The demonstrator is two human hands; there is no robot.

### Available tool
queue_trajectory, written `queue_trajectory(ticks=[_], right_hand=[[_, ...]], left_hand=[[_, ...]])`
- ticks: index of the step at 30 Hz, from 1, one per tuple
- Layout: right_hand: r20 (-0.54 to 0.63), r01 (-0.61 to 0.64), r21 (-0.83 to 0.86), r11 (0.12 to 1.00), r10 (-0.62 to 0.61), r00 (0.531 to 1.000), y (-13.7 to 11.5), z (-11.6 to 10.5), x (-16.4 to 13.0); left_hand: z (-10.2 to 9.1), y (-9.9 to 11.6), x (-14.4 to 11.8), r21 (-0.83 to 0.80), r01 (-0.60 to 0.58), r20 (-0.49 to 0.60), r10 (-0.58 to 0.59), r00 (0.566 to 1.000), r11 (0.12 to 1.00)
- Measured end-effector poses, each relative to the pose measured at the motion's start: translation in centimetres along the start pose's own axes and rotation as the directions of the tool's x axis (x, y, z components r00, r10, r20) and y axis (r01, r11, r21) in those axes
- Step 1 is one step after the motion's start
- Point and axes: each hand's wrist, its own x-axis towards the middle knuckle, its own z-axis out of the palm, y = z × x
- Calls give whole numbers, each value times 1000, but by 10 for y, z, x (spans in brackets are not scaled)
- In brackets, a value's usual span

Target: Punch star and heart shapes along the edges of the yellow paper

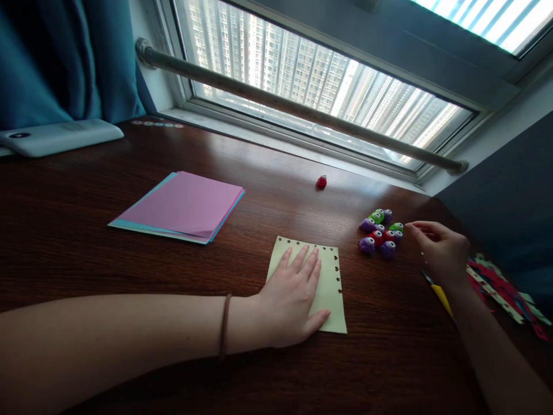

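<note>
My left hand (296,297) lies flat on a pale yellow sheet of paper (332,311), fingers stretched out. Small star and heart shapes are punched along the sheet's top and right edges. To the right of the sheet stands a cluster of several small purple, green and red craft punches (367,245) with white tops. My right hand (440,248) is at the cluster's right side, thumb and fingertips pinched together beside a green punch (396,227). Whether anything is between those fingertips, or whether they touch the punch, I cannot make out.
A single red punch (322,182) stands farther back. Left lies a stack of coloured paper (185,202), pink on top. Under my right wrist is a yellow-handled tool (441,298), beside punched paper strips (501,294). A white case (64,137) lies by the curtain.
</note>
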Motion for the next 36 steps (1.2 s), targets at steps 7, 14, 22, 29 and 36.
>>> queue_trajectory(ticks=[7,14,22,29,36], right_hand=[[274,166,165,972,-207,939,-81,80,34],[308,144,94,985,-167,937,-99,187,85],[262,69,185,980,-117,958,-106,206,85],[288,10,488,873,-171,942,-108,115,12],[462,-216,637,740,-142,875,-80,27,-72]], left_hand=[[0,-1,1,-51,3,-9,-3,1000,999],[1,-1,0,-73,-12,-29,10,1000,997],[4,-2,-2,-71,-20,-64,16,998,997],[2,-3,-1,-81,-25,-46,21,999,996],[0,-3,-1,-34,-17,-40,16,999,999]])
